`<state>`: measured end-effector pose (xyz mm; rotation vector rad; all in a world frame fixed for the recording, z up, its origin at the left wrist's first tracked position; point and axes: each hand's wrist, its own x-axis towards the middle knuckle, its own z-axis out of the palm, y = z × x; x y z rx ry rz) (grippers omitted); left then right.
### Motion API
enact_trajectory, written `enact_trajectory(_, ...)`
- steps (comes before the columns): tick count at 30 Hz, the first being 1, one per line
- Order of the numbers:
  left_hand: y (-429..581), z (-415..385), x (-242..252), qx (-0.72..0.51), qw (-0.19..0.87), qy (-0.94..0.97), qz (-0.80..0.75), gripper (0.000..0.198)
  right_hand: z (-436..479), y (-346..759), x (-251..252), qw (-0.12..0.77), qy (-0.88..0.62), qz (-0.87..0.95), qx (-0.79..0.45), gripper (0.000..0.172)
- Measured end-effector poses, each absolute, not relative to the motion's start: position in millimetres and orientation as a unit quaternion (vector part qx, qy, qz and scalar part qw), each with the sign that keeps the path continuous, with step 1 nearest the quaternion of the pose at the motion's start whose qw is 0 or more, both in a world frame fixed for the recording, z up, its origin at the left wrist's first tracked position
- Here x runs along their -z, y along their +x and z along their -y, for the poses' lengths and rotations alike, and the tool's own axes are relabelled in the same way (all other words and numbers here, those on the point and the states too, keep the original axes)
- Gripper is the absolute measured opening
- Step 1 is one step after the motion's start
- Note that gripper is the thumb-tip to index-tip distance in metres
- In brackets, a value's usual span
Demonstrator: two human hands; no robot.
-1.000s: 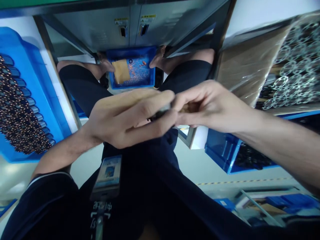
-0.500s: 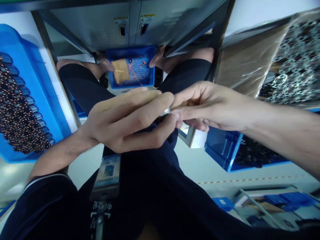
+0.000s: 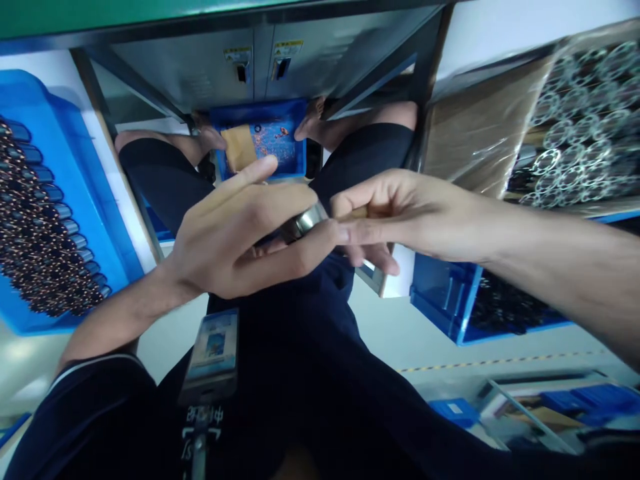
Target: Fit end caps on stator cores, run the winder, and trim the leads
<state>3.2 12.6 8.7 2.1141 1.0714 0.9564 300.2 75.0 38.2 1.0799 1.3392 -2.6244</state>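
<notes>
**Left hand** (image 3: 235, 233): grasping. Thumb and lower fingers wrap a polished metal ring (image 3: 303, 223) whose far edge shows between them; the index finger is lifted clear, pointing away from the body. The ring sits between the two hands, above the person's dark trousers.

**Right hand** (image 3: 415, 220): curled, fingertips just beside the ring. A small tan strip (image 3: 358, 213), possibly tape, shows within the fingers; whether it is firmly pinched cannot be told.

**Risks:** The ring's smooth surface gives a poor hold, so a slackened thumb could let it drop toward the lap. The raised index finger leaves less of the hand around it. The tan strip could also slip or stick to the wrong finger, as the hands work so close together.

**Around the ring:**
- Far side: a co-worker's hands (image 3: 210, 139) rest at a blue tray (image 3: 257, 110) holding a tan pad (image 3: 239, 148) and copper fragments (image 3: 280, 132).
- Left: a blue tray (image 3: 75, 153) carries rows of copper-wound coils (image 3: 45, 227).
- Right: a blue bin (image 3: 440, 307) holds dark parts (image 3: 510, 307); beyond it, clear rings (image 3: 580, 113) lie in plastic wrap.
- Near side: an ID badge (image 3: 215, 347) hangs against the person's chest, directly below the hands.

Nothing stands between the hands and the ring.
</notes>
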Motion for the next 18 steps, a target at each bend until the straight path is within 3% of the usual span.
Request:
enact_trajectory(3,3,-12,-7,-0.375,0.154,0.834,-0.375,0.025,-70,301,-54,-0.084,0.409,-0.594,0.688,0.046)
enact_trajectory(5,-3,-17,-9,-0.351,0.183,0.803,-0.445,0.025,-69,308,-64,-0.140,0.474,-0.675,0.547,0.033)
enact_trajectory(7,-11,-31,-10,-0.349,0.196,0.771,-0.495,0.017,-69,318,-65,-0.170,0.513,-0.688,0.484,0.027)
enact_trajectory(10,-15,-77,-1,-0.371,0.131,0.736,-0.551,0.010,-68,322,-44,-0.168,0.504,-0.690,0.491,0.036)
enact_trajectory(14,-4,-165,21,-0.367,0.069,0.718,-0.588,0.010,-56,302,-6,-0.107,0.392,-0.721,0.562,0.028)
enact_trajectory(18,-18,-193,28,-0.394,0.018,0.715,-0.578,0.043,-31,301,16,-0.065,0.326,-0.735,0.591,0.031)
